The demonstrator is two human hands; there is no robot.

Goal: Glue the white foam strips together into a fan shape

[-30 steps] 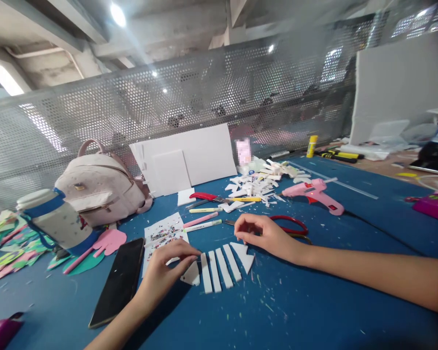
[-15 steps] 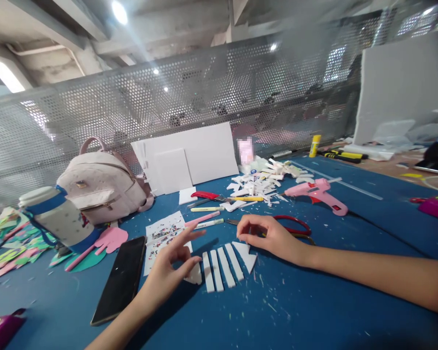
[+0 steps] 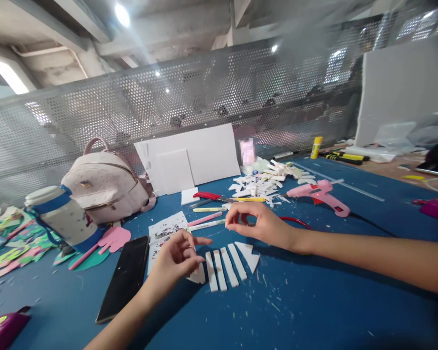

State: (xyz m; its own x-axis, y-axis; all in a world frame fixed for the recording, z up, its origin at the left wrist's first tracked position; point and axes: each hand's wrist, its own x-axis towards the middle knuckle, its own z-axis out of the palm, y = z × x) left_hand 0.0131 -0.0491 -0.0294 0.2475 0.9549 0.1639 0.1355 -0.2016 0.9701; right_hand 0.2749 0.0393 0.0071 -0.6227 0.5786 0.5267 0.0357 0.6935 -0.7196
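Note:
Several narrow white foam strips (image 3: pixel 225 267) lie side by side on the blue table, with a white triangular piece (image 3: pixel 253 258) at their right end. My left hand (image 3: pixel 177 257) hovers at their left end, index finger and thumb stretched out, other fingers curled, holding nothing. Below its thumb is another white piece (image 3: pixel 197 277), partly covered. My right hand (image 3: pixel 259 226) is above and beyond the strips, its fingers bent down and the thumb drawn to their tips; whether anything is pinched there is hidden. Red-handled scissors (image 3: pixel 297 222) lie partly covered beneath it.
A black phone (image 3: pixel 122 279) and a speckled paper (image 3: pixel 164 233) lie left. Pens (image 3: pixel 204 221), a red-handled cutter (image 3: pixel 208 196) and white scraps (image 3: pixel 259 187) are behind. A pink glue gun (image 3: pixel 321 194) rests right. A bottle (image 3: pixel 63 218) and backpack (image 3: pixel 105 187) stand far left.
My right hand has moved left and slightly up, covering more of the scissors. My left hand has shifted slightly, its fingers curling more. The strips stay in place.

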